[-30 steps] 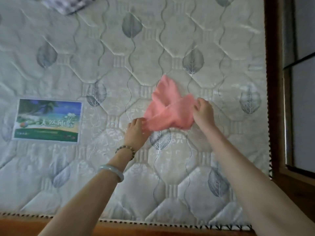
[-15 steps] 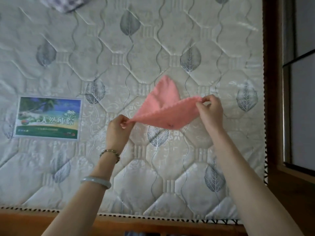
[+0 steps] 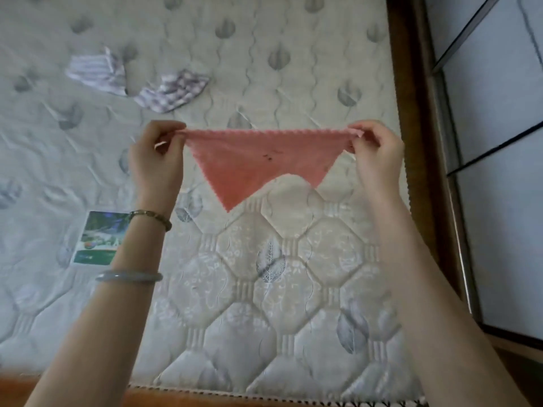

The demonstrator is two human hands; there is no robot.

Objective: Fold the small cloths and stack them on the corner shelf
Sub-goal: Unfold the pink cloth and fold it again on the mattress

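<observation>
A small pink cloth (image 3: 258, 160) hangs stretched in the air above the mattress, its top edge pulled taut and its lower corners drooping in points. My left hand (image 3: 157, 160) pinches its left corner and my right hand (image 3: 374, 154) pinches its right corner. Small dark specks mark the cloth's middle. Two crumpled striped cloths lie further back on the mattress, one (image 3: 97, 71) at the left and one (image 3: 173, 91) just right of it.
The quilted mattress (image 3: 264, 289) fills the view, with a printed label (image 3: 98, 239) at the left. A dark wooden bed frame (image 3: 411, 83) runs along the right side, with a pale panelled wall or door (image 3: 499, 142) beyond it.
Both hands lifted the pink cloth off the mattress and drew apart, stretching its top edge flat. The view tilted up, bringing the two striped cloths into sight.
</observation>
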